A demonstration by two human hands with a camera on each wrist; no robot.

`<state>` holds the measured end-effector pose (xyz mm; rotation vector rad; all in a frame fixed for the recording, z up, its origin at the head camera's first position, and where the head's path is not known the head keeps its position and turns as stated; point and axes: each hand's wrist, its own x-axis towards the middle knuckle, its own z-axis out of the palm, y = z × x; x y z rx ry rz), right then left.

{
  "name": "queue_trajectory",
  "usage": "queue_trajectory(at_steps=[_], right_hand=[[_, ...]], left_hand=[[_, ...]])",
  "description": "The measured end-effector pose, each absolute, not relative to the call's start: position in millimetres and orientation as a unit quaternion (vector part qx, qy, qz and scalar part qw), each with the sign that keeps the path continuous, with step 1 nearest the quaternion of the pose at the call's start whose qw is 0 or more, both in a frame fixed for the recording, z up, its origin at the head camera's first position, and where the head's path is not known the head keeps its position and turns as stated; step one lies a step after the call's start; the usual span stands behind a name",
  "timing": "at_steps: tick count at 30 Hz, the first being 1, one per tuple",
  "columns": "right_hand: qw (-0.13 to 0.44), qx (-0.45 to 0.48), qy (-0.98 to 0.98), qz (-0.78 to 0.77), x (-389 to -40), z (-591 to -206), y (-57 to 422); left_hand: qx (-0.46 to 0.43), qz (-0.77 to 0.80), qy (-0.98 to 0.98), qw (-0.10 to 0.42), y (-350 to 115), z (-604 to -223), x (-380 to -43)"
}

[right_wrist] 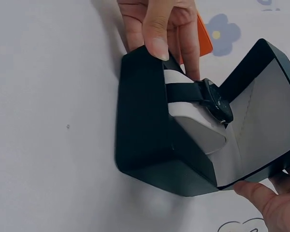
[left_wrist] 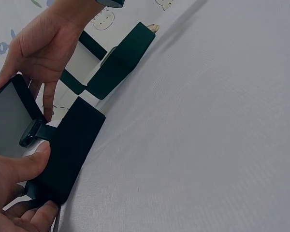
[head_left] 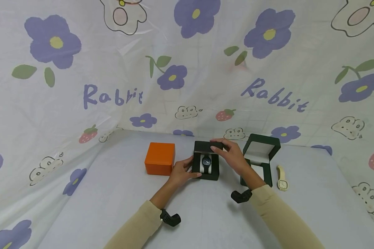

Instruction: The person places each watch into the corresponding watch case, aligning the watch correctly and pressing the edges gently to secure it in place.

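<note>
A dark green watch box stands on the white table with its lid raised. Inside it, a dark wristwatch is strapped round a white cushion. My left hand grips the base from the left, thumb over the front edge and fingers along the side, as the left wrist view shows. With thumb and fingers, my right hand holds the lid at its right side.
To the left sits an orange box. A second green box stands open at the right, behind my right forearm, its white inside showing. Beside it lies a cream-strapped watch. A patterned sheet hangs behind the table.
</note>
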<state>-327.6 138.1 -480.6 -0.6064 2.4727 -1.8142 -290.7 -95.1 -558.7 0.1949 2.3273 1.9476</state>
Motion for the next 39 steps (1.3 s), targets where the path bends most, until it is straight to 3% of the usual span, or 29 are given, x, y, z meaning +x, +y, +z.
queue_trajectory(at_steps=[39], right_hand=[[-0.025, -0.204, 0.771, -0.603, -311.2, -505.1, 137.2]], left_hand=[[0.064, 0.636, 0.768, 0.049, -95.3, -560.2, -292.1]])
